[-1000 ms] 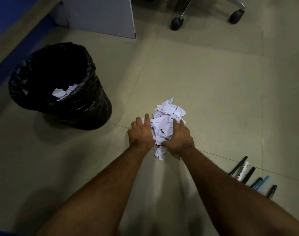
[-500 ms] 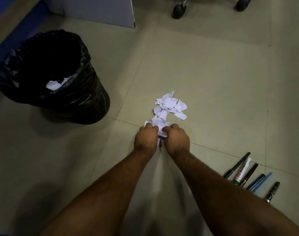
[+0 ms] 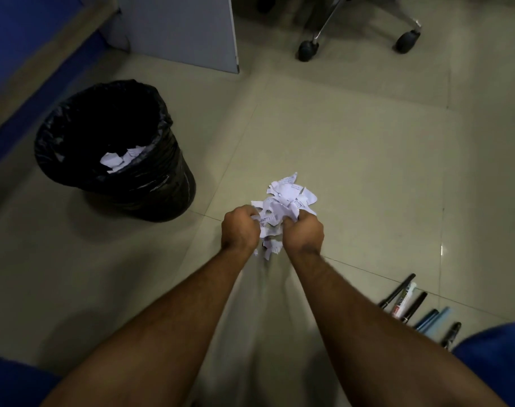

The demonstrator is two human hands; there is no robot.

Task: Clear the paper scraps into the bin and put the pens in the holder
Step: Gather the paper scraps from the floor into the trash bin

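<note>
bin (image 3: 115,151) left of the paper scraps (image 3: 282,207), pens (image 3: 417,309) right, chair (image 3: 356,27) behind

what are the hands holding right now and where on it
Both hold the bunch of paper scraps: the left hand grips its left side, the right hand its right side.

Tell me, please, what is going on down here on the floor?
A person is gathering paper scraps off the floor, with the left hand and right hand both gripping the bunch. The black-lined bin to the left already holds some scraps. The pens lie untouched on the right.
</note>
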